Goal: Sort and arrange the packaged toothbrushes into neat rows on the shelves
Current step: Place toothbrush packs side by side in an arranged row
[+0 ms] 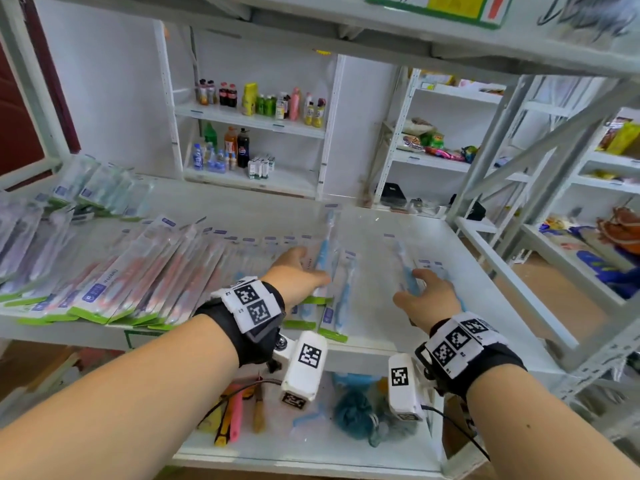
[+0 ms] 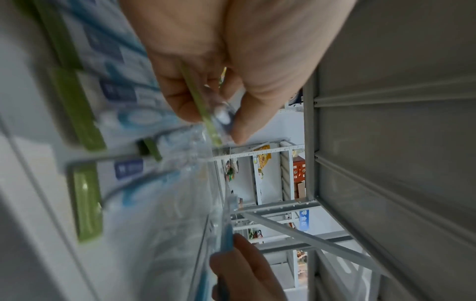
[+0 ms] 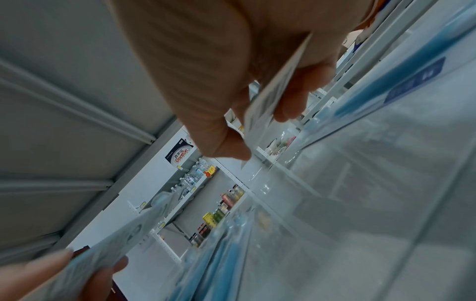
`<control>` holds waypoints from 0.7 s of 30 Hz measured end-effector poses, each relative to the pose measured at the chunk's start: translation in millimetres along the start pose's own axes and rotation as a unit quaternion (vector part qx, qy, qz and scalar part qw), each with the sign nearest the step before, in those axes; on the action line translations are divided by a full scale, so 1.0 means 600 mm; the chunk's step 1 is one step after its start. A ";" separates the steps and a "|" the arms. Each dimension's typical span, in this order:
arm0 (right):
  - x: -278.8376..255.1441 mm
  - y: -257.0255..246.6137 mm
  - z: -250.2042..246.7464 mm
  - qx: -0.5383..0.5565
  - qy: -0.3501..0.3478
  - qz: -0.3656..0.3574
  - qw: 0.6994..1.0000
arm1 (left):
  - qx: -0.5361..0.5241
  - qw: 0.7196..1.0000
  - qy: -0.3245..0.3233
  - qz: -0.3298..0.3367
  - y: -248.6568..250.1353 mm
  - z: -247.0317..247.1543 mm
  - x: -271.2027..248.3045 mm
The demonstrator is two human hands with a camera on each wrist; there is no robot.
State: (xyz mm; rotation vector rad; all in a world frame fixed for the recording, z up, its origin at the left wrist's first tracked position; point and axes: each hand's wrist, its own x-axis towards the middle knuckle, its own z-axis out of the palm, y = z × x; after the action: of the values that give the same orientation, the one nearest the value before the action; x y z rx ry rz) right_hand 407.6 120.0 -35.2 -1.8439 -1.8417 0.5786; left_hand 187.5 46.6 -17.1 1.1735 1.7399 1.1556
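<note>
White shop shelf [image 1: 377,306] before me: my left hand [image 1: 298,275] pinches a blue toothbrush pack [image 1: 325,258] beside the row; my right hand [image 1: 427,296] pinches another [image 1: 405,268]. I'd align green ends flush.

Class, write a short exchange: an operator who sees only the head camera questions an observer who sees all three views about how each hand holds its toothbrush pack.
Operator: From above I see only the back of the left hand. Is it gripping anything?
Observer: Yes. The left wrist view shows its thumb and fingers pinching the green end of a toothbrush pack.
Operator: And the right hand?
Observer: The right wrist view shows its thumb and fingers pinching the card edge of a second pack.
</note>
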 end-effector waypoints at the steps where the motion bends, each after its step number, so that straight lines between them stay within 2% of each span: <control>1: 0.003 0.009 -0.006 -0.014 0.003 0.005 1.000 | -0.024 1.000 -0.010 0.000 0.005 0.015 0.001; 7: 0.014 0.052 -0.017 -0.097 0.009 0.033 0.995 | -0.097 0.992 -0.070 -0.029 0.031 0.108 0.012; 13: 0.025 0.082 -0.010 -0.144 0.019 0.039 0.989 | -0.072 0.992 -0.100 -0.041 0.033 0.182 0.022; 21: 0.033 0.102 0.011 -0.185 0.038 0.038 0.981 | -0.048 0.991 -0.111 -0.065 0.029 0.235 0.026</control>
State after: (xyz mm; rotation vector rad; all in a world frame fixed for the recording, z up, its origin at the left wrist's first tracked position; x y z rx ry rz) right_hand 453.0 140.5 -76.1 -2.1459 -1.9341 0.1913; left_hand 314.9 103.4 -48.5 1.0719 1.5498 0.9806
